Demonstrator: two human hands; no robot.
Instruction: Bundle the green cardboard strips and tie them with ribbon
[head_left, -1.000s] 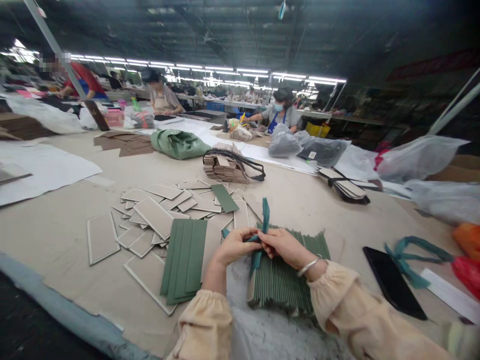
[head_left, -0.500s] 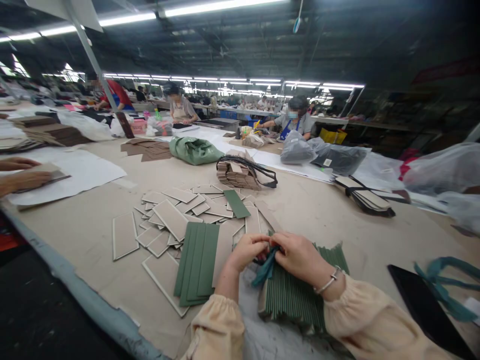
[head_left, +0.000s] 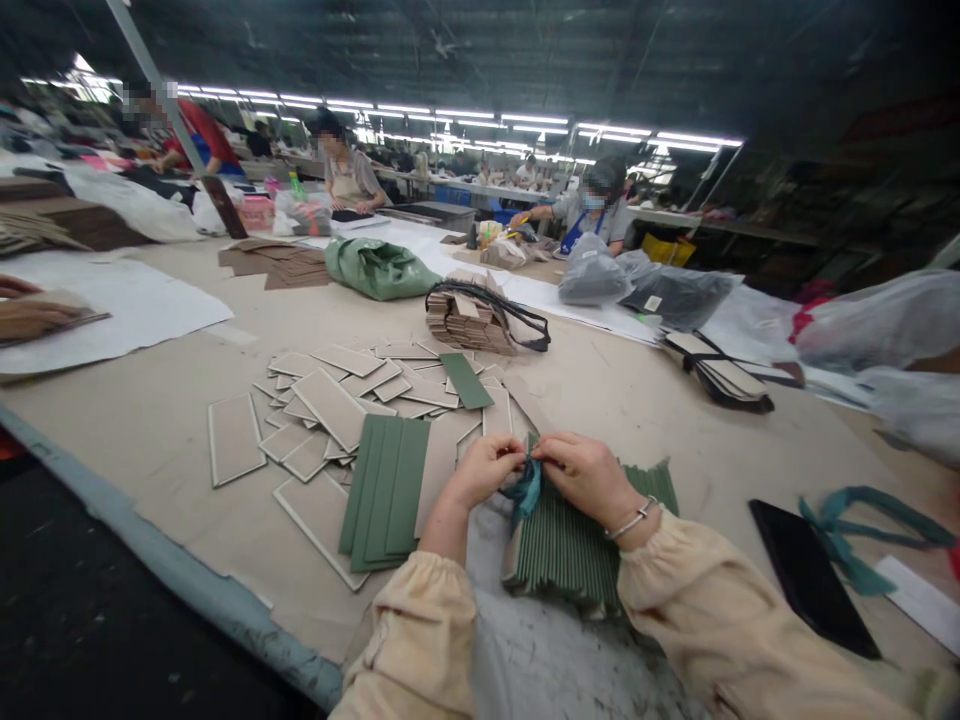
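A bundle of green panels (head_left: 562, 565) stands on edge on the table in front of me, packed side by side. At its left end is a teal fabric strip (head_left: 529, 490). My left hand (head_left: 491, 466) pinches the strip from the left, thumb and finger pressed together. From the right, my right hand (head_left: 586, 474) pinches it too, its wrist over the bundle. The fingertips of both hands nearly meet at the strip; the exact knot or loop is too small to make out. Left of the bundle lie several overlapping green panels (head_left: 382, 490), flat, beside a beige one.
Loose beige panels (head_left: 330, 405) lie scattered beyond my left hand. A strapped beige stack (head_left: 469, 320) and a green bag (head_left: 379, 268) sit farther back. At right are a black phone-like slab (head_left: 814, 575) and a teal loop (head_left: 847, 530). A co-worker's hand (head_left: 34, 315) is at far left.
The view has tilted down and shifted slightly, so the table items appear higher. My fingers have drawn up at the strip, which now hangs bunched below them.
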